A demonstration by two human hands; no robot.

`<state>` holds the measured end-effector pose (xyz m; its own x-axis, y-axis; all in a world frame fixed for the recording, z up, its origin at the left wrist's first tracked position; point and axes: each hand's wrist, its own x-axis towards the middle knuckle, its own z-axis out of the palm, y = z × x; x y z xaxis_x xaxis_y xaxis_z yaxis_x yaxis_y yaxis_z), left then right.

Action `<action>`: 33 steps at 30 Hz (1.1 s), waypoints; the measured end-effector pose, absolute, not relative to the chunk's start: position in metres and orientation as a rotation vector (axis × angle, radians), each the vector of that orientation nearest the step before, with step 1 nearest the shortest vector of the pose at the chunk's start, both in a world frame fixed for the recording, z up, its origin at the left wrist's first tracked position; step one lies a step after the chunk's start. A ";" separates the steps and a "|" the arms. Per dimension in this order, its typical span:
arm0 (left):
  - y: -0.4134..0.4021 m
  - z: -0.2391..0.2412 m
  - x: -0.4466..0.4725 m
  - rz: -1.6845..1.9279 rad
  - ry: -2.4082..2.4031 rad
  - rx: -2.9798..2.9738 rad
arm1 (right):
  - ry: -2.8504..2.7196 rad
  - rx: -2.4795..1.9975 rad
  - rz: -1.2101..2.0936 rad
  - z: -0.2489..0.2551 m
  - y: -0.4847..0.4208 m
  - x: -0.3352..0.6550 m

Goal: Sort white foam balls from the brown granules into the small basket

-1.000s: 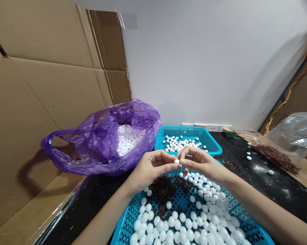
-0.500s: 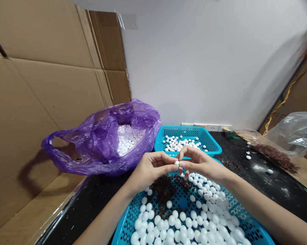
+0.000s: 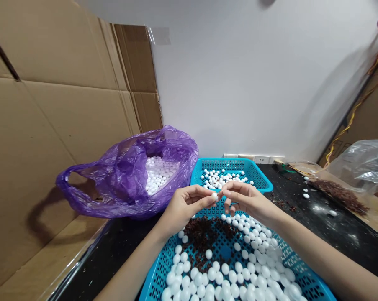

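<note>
My left hand (image 3: pixel 187 205) pinches a small white ball (image 3: pixel 214 195) between thumb and forefinger above the near blue basket (image 3: pixel 163 267). My right hand (image 3: pixel 243 200) faces it with fingertips curled and pinched right beside the ball, touching or almost touching it. Below them the near basket holds several white balls (image 3: pixel 239 271) and a heap of dark brown bits (image 3: pixel 204 234). Just beyond the hands stands a second blue basket (image 3: pixel 260 177) with several white balls in it.
A purple plastic bag (image 3: pixel 122 175) full of white balls lies open at the left, against cardboard sheets (image 3: pixel 50 104). On the black table (image 3: pixel 327 225) at right lie loose balls, brown debris (image 3: pixel 339 193) and a clear plastic bag (image 3: pixel 364 161). A white wall stands behind.
Both hands stay together on the ball; the ball now sits more in the left fingertips, and the right fingers have eased slightly. The view has shifted a little.
</note>
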<state>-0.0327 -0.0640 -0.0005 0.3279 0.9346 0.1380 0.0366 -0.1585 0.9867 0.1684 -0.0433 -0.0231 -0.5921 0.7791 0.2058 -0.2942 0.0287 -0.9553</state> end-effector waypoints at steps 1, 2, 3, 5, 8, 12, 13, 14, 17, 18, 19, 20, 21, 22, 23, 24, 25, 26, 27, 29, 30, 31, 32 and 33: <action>-0.064 -0.001 -0.032 1.023 0.926 1.505 | -1.500 -0.535 1.675 -0.023 -0.043 0.168; -0.064 -0.001 -0.032 1.010 0.923 1.506 | -1.501 -0.546 1.667 -0.023 -0.043 0.168; -0.065 -0.001 -0.032 1.000 0.923 1.504 | -1.504 -0.550 1.658 -0.023 -0.043 0.168; -0.065 -0.001 -0.032 0.982 0.922 1.500 | -1.525 -0.540 1.651 -0.022 -0.044 0.168; -0.065 -0.002 -0.032 0.955 0.920 1.507 | -1.571 -0.506 1.644 -0.021 -0.045 0.168; -0.065 -0.002 -0.032 0.925 0.931 1.540 | -1.627 -0.521 1.597 -0.020 -0.047 0.168; -0.065 -0.002 -0.032 0.922 0.937 1.549 | -1.640 -0.530 1.589 -0.019 -0.047 0.167; -0.065 -0.002 -0.032 0.919 0.942 1.556 | -1.653 -0.539 1.583 -0.019 -0.047 0.167; -0.065 -0.003 -0.033 0.919 0.954 1.568 | -1.679 -0.552 1.562 -0.019 -0.045 0.167; -0.065 -0.004 -0.033 0.919 0.958 1.569 | -1.682 -0.551 1.558 -0.019 -0.045 0.167; -0.065 -0.004 -0.034 0.920 0.961 1.569 | -1.684 -0.549 1.556 -0.020 -0.044 0.167; -0.065 -0.004 -0.034 0.920 0.962 1.569 | -1.684 -0.547 1.553 -0.020 -0.044 0.167; -0.065 -0.004 -0.034 0.921 0.963 1.570 | -1.683 -0.547 1.549 -0.021 -0.044 0.167; -0.065 -0.004 -0.034 0.922 0.965 1.571 | -1.681 -0.549 1.544 -0.021 -0.045 0.167; -0.065 -0.004 -0.033 0.922 0.965 1.571 | -1.678 -0.555 1.538 -0.020 -0.046 0.167; -0.065 -0.004 -0.033 0.924 0.962 1.569 | -1.672 -0.561 1.536 -0.020 -0.046 0.166; -0.066 -0.003 -0.033 0.928 0.957 1.568 | -1.664 -0.566 1.537 -0.019 -0.047 0.166; -0.065 -0.002 -0.032 0.940 0.953 1.572 | -1.653 -0.575 1.542 -0.019 -0.047 0.165; -0.065 -0.002 -0.032 0.968 0.956 1.578 | -1.641 -0.587 1.550 -0.018 -0.047 0.165; -0.062 -0.002 -0.033 1.067 1.003 1.595 | -1.612 -0.637 1.557 -0.019 -0.045 0.165; -0.060 -0.002 -0.034 1.133 1.048 1.604 | -1.599 -0.675 1.550 -0.020 -0.043 0.165; -0.058 -0.003 -0.036 1.197 1.103 1.613 | -1.591 -0.717 1.538 -0.021 -0.041 0.165; -0.055 -0.005 -0.038 1.252 1.164 1.623 | -1.589 -0.756 1.521 -0.023 -0.039 0.165; -0.053 -0.006 -0.040 1.289 1.222 1.639 | -1.594 -0.787 1.504 -0.024 -0.038 0.166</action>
<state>-0.0396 -0.0528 -0.0063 0.0555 0.9532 0.2973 0.2463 -0.3017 0.9210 0.1656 -0.0377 -0.0242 -0.4946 0.8595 0.1287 -0.0791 0.1030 -0.9915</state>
